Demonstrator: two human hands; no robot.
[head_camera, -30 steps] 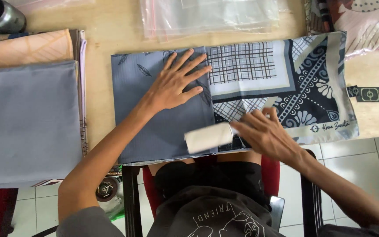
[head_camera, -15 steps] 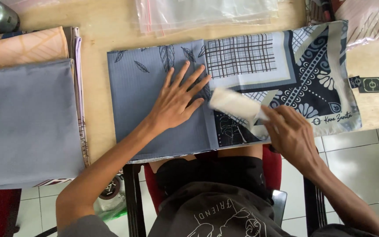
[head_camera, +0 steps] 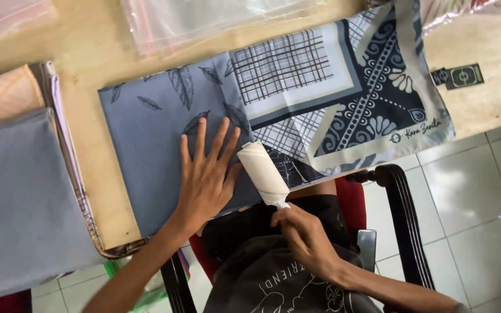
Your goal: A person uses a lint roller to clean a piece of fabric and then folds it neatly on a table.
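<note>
Clear plastic bags (head_camera: 215,20) lie flat on the bench well above the fingers; a small dark rectangular tag (head_camera: 458,76) sits far off to their upper right.

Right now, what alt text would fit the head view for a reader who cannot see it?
Left hand lies flat on a grey-blue patterned scarf spread on a wooden table, while the right hand holds a white lint roller against the cloth. Folded fabrics lie at left.

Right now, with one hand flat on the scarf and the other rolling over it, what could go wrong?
The patterned scarf hangs over the table edge near the right hand, so it might slide off. The lint roller sits close beside the left hand and could catch its fingers. A sticky roller may also bunch the thin cloth.
</note>
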